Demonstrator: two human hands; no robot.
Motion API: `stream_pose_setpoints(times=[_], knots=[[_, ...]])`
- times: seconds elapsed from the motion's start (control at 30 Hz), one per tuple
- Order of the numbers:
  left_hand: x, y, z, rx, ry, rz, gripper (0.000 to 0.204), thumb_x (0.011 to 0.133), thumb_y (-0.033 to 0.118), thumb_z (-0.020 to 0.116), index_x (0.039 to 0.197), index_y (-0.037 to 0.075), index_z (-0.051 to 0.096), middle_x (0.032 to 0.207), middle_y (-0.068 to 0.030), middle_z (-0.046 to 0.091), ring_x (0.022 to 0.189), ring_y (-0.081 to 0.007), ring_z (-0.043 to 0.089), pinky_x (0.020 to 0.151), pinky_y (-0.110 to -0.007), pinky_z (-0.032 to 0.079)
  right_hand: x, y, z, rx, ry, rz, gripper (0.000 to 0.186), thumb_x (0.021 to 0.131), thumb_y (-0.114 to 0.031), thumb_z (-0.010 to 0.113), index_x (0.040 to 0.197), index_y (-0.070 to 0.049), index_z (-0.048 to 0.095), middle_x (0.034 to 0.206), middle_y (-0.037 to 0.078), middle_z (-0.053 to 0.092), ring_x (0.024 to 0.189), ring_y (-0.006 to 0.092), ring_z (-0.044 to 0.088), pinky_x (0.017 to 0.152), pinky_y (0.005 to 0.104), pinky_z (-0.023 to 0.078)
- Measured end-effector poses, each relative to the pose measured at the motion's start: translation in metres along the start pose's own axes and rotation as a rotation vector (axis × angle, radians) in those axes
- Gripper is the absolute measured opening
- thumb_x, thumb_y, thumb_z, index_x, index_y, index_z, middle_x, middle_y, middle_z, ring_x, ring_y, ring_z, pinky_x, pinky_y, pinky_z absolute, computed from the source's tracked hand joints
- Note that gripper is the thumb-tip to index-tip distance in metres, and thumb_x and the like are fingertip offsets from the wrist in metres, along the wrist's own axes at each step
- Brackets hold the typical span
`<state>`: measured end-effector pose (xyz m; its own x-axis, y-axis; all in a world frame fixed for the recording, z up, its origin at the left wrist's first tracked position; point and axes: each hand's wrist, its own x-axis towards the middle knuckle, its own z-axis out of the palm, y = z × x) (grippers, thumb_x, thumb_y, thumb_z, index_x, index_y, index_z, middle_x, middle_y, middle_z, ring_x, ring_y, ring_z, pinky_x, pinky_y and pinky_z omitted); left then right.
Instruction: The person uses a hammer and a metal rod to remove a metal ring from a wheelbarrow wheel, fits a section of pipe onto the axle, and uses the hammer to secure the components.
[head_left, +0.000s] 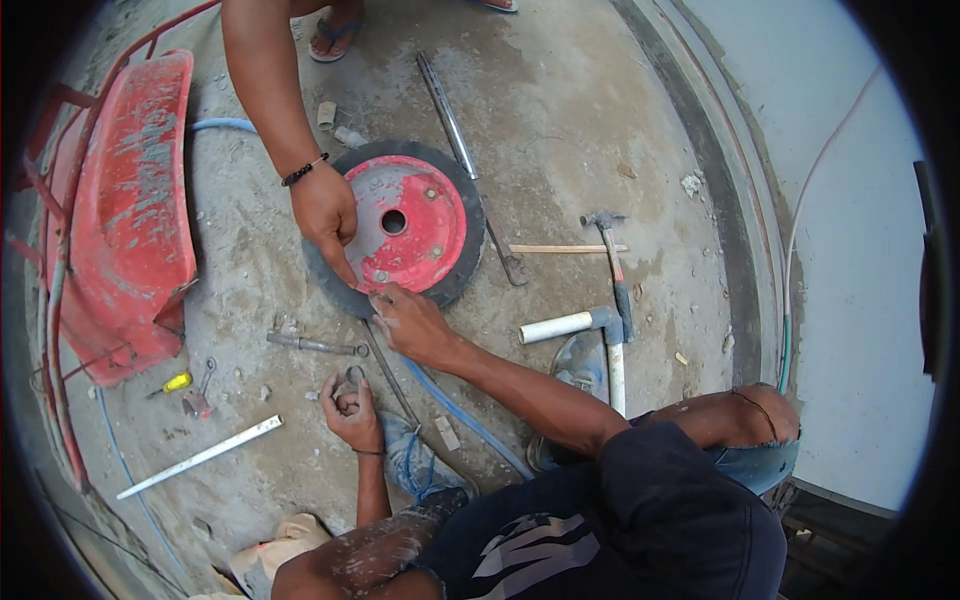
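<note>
A red wheel (438, 222) with a black tire lies flat on the dusty concrete, its round center hole facing up. My right hand (412, 328) reaches its near edge, fingertips pinched together at the rim; whatever they hold is too small to make out. Low over the ground, left of my right forearm, my left hand (352, 418) is closed on a small metal ring (355, 375). Another person's hand (325, 212), with a beaded bracelet, comes from the far side and points a finger down at the rim beside my right fingertips.
A dented red wheelbarrow (130, 220) lies at the left. Around the wheel are a long metal bar (447, 115), a wrench (318, 345), a hammer (612, 260), white pipe (212, 455), a yellow-handled screwdriver (176, 382) and a blue hose (465, 415). A pale wall (850, 300) stands right.
</note>
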<state>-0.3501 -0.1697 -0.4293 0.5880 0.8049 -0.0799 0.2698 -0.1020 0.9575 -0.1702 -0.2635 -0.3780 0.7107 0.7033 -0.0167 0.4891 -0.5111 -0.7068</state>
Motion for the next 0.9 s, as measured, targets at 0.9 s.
stream_pose_setpoints(times=[0.9], knots=[[0.105, 0.199, 0.010, 0.452, -1.191, 0.766, 0.064, 0.068, 0.007, 0.075, 0.128, 0.009, 0.054, 0.098, -0.0110, 0.057, 0.080, -0.0225, 0.059, 0.068, -0.031, 0.051, -0.197, 0.153, -0.182, -0.530, -0.277, 0.058, 0.029, 0.076, -0.006, 0.061, 0.105, -0.006, 0.062, 0.098, 0.014, 0.058, 0.097, 0.0319, 0.055, 0.081, 0.0420, 0.049]])
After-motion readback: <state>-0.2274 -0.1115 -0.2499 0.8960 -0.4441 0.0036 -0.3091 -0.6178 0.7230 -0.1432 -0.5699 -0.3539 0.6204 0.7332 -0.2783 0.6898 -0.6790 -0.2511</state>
